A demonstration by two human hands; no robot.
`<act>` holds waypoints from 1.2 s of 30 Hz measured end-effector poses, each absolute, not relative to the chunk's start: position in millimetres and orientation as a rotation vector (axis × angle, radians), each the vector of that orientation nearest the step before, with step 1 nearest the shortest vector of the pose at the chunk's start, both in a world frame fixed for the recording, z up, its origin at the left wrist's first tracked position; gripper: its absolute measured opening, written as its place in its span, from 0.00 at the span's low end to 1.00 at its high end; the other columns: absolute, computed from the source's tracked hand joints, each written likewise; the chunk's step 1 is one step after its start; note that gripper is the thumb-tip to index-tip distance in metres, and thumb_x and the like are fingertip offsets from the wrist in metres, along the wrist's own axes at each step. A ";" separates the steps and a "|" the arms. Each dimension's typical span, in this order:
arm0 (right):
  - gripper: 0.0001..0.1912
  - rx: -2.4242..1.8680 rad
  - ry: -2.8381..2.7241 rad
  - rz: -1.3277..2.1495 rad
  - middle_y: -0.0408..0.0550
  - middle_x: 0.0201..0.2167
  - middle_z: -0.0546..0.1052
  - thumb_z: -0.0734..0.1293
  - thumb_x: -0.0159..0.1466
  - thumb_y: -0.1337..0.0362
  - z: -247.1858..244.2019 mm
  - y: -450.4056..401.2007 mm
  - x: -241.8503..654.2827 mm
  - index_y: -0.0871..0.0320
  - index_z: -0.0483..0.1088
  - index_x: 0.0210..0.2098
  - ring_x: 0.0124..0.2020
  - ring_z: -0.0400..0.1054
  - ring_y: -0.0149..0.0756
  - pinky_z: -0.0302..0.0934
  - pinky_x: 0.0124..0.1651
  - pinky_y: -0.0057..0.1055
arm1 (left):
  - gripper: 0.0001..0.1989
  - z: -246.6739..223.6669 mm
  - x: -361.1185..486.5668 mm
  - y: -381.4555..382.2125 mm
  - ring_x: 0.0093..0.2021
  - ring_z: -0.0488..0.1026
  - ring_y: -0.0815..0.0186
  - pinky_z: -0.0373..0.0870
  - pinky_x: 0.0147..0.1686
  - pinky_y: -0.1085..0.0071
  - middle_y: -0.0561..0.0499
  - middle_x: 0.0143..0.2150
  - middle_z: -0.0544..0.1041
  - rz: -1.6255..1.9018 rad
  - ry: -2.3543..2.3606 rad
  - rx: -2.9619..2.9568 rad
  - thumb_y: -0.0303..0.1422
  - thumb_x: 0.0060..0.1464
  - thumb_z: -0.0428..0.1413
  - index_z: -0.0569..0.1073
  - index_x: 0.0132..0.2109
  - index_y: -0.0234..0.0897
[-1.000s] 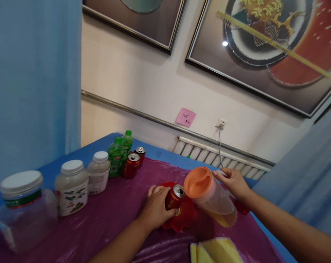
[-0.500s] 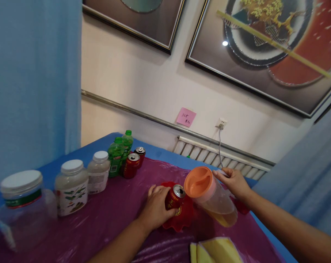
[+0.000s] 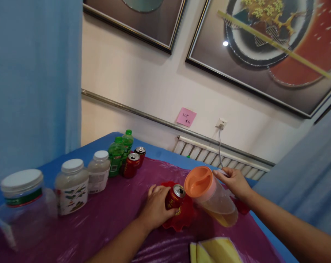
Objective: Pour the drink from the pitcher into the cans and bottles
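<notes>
1. The left hand [image 3: 154,211] was part-closed around the red drink can [image 3: 172,200], thumb across its front and fingers behind. The can stood over the red scalloped dish [image 3: 179,224], its open top facing up.
2. The right hand [image 3: 236,182] was pinched closed on the pale handle [image 3: 221,173] of the clear plastic pitcher [image 3: 220,209]. The pitcher leaned towards the can, its orange lid [image 3: 196,179] just beside the can's rim.
3. Almost nothing had just changed: both grips and the lean of the pitcher looked the same as an instant earlier. That left the can steadied and the lid close to its opening.
4. Amber liquid [image 3: 223,219] lay low in the pitcher (whether any was passing between the two, the view could not tell).
5. The yellow cloth [image 3: 220,250] lay nearer the wearer on the purple sheet [image 3: 118,212]. Well to the left stood three white-lidded jars [image 3: 72,191], two green bottles [image 3: 115,157] and two more red cans [image 3: 131,167].
</notes>
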State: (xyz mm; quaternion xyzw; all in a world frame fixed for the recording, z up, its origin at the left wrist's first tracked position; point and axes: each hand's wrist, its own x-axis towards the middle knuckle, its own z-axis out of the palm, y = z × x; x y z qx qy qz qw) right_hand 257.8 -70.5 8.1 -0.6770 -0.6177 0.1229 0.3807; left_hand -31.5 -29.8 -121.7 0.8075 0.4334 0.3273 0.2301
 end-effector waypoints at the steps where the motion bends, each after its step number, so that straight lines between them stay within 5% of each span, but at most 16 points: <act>1: 0.29 -1.729 -1.585 0.313 0.37 0.18 0.51 0.67 0.56 0.39 8.5 -70.5 257.9 0.53 0.53 0.18 0.20 0.46 0.28 0.43 0.21 0.27 | 0.29 -121.5 -31.6 -29.9 0.57 0.70 0.50 0.49 0.65 0.50 0.48 0.52 0.78 0.901 1.192 2.223 0.40 0.40 0.69 0.74 0.51 0.44; 36: 0.29 -1.706 -1.576 0.279 0.37 0.19 0.50 0.67 0.57 0.40 9.9 -72.6 259.1 0.53 0.51 0.19 0.21 0.44 0.27 0.42 0.21 0.26 | 0.31 -120.1 -32.0 -30.9 0.57 0.70 0.49 0.50 0.66 0.49 0.47 0.53 0.78 0.904 1.195 2.218 0.41 0.38 0.70 0.74 0.52 0.43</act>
